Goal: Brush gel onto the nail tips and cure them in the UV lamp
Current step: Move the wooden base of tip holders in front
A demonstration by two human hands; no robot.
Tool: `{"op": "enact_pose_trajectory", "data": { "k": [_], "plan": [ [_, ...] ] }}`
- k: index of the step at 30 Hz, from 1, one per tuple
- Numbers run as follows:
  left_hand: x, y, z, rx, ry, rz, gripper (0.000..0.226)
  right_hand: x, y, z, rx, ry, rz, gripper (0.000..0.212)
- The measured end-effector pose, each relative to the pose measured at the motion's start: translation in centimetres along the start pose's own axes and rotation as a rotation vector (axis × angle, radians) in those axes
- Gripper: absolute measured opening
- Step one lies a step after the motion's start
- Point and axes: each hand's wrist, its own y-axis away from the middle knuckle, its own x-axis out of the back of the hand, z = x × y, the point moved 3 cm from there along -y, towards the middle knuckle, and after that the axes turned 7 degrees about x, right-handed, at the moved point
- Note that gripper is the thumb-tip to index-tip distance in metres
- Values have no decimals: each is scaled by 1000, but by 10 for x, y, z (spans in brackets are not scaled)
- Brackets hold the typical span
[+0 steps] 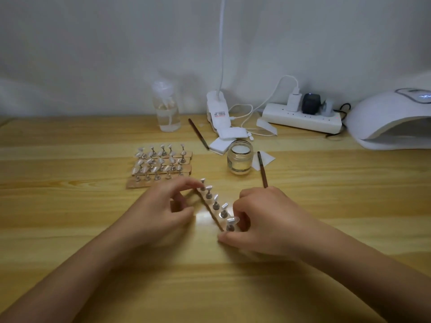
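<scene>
A narrow wooden strip [211,212] carrying several nail tips on small metal stands lies diagonally on the table between my hands. My left hand [163,210] pinches its far end. My right hand [263,220] pinches the near end by the nearest nail tip [232,221], and a brown brush [262,170] sticks up from behind its knuckles, held in that hand. A small glass gel jar [240,159] stands open behind. The white UV lamp [391,120] sits at the far right.
Three more strips of nail tips [161,165] lie to the left of the jar. A second brush [198,134], white pads [229,136], a clear bottle [166,110], a clip lamp base [218,110] and a power strip [303,117] line the back of the wooden table [70,206].
</scene>
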Motion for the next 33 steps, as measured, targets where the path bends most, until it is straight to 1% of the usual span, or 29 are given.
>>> {"op": "enact_pose_trajectory", "data": {
  "k": [2,4,6,8,11,13,14,16,17,19,21,23,25,29,31,33],
  "plan": [
    [-10,-6,6,26,116,-69,52,0,2,-1,-13,-10,21,46],
    [-20,-11,12,68,288,-130,47,1,3,-2,5,-29,35,46],
    [-27,-15,16,76,378,-167,40,0,5,-2,36,-101,21,42],
    [-29,-17,17,57,362,-175,40,-1,6,0,67,-171,11,38],
    [-25,-17,17,47,342,-190,45,0,9,3,134,-142,-3,40],
    [-19,-14,16,51,372,-187,48,4,11,7,171,-170,-54,40],
    [-16,-11,16,47,392,-183,47,8,13,10,173,-234,-82,37],
    [-11,-3,15,27,369,-194,45,20,15,17,133,-395,-93,28],
    [-10,1,14,19,305,-205,49,26,15,22,103,-443,-53,23],
    [-13,7,14,11,118,-201,53,33,13,38,4,-473,86,18],
    [-20,8,15,-24,-68,-128,51,31,9,55,-144,-458,218,13],
    [-25,3,16,-63,-104,-43,45,25,6,71,-289,-430,281,10],
    [-26,-5,16,-87,-99,-8,39,17,1,84,-390,-405,290,10],
    [-23,-25,14,-59,-81,8,42,14,-16,102,-482,-291,311,20],
    [-25,-32,13,-50,-61,21,43,15,-26,108,-497,-257,261,26],
    [-27,-35,13,-56,-43,38,41,18,-35,110,-456,-198,173,26]
  ]
}}
